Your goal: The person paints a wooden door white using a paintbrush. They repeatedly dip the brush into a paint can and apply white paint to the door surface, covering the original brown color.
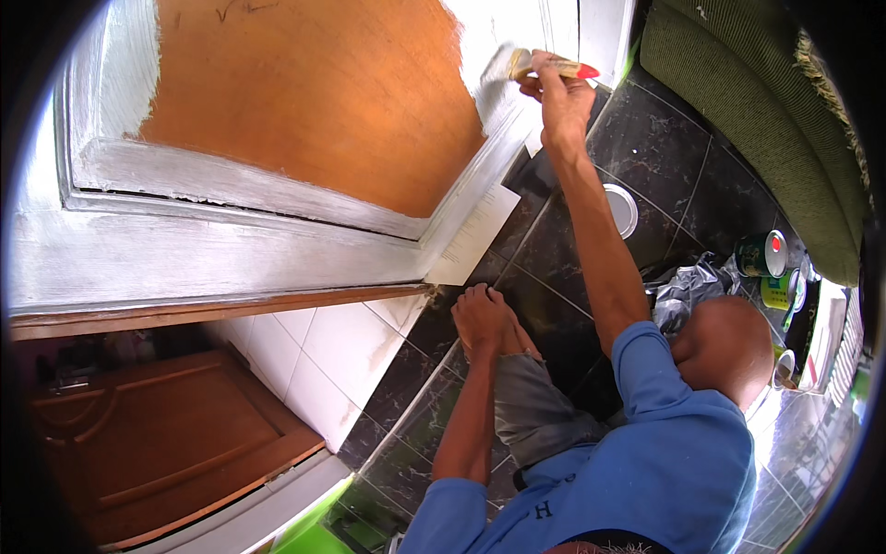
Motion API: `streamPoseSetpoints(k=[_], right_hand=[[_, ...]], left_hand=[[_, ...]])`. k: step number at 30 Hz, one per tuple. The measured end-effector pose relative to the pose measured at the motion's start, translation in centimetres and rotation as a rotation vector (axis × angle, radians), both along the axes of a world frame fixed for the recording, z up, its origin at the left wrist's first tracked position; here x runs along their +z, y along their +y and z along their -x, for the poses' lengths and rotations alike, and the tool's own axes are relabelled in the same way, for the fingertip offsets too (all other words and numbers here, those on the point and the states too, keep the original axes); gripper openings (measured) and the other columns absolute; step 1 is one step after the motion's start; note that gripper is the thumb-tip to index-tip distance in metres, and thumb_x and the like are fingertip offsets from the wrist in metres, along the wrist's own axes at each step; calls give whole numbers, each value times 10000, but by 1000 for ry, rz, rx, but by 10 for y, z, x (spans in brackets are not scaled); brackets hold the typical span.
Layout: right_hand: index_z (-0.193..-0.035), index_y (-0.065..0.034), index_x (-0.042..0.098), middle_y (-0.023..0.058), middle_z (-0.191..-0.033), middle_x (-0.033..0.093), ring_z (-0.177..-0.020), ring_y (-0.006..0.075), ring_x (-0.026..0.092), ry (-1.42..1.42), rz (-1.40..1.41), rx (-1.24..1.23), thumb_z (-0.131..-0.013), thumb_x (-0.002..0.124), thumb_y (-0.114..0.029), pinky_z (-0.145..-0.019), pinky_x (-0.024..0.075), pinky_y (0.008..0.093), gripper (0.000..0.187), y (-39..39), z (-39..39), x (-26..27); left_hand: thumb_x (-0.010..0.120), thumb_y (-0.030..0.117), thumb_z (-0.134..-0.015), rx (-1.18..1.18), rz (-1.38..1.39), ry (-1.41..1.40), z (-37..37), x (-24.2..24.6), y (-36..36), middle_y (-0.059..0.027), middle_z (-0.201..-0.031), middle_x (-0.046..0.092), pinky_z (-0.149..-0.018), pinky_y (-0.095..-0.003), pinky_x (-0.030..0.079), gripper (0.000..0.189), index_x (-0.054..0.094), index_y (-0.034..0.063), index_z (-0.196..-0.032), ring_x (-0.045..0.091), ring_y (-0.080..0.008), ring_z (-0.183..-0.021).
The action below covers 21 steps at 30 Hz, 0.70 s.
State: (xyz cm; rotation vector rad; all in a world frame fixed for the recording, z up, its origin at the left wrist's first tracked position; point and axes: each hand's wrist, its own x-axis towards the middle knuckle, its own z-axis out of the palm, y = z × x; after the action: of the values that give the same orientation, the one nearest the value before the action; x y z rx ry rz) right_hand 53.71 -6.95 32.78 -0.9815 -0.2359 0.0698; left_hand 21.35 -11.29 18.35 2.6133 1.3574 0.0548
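My right hand grips a flat paintbrush with a red-tipped wooden handle. Its blurred bristles meet the wet-looking white paint along the right side of a panelled wooden door. White covers the door's frame and mouldings, while the middle of the panel is still orange-brown wood with a ragged paint border. Lower down, my left hand rests by my bent bare leg, just above the grey shorts; its fingertips are hidden. Under the door's painted edge a printed paper sheet sticks out over the floor.
A round white lid lies on the dark tiled floor. Paint tins and crumpled silver plastic stand at right, below a green corduroy sofa. At lower left is a brown wooden door beside white wall tiles.
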Motion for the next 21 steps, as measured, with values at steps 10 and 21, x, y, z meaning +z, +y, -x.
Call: streamPoseSetpoints(k=[10, 21], right_hand=[[-1063, 96, 681, 156, -910, 713, -796, 230, 723, 131, 161, -77, -873, 668, -129, -654, 605, 337, 294, -14, 10, -74], [-1132, 102, 655, 184, -961, 709, -783, 240, 722, -41, 25, -7, -917, 674, -155, -733, 618, 348, 336, 1, -1, 55]], left_hand=[[554, 253, -915, -6, -44, -54, -1, -5, 0, -103, -958, 684, -868, -453, 465, 232, 689, 67, -952, 634, -303, -934], [551, 259, -919, 5, -61, -43, 0, -4, -1, -90, -932, 682, -847, -447, 469, 219, 682, 84, -923, 636, -291, -918]])
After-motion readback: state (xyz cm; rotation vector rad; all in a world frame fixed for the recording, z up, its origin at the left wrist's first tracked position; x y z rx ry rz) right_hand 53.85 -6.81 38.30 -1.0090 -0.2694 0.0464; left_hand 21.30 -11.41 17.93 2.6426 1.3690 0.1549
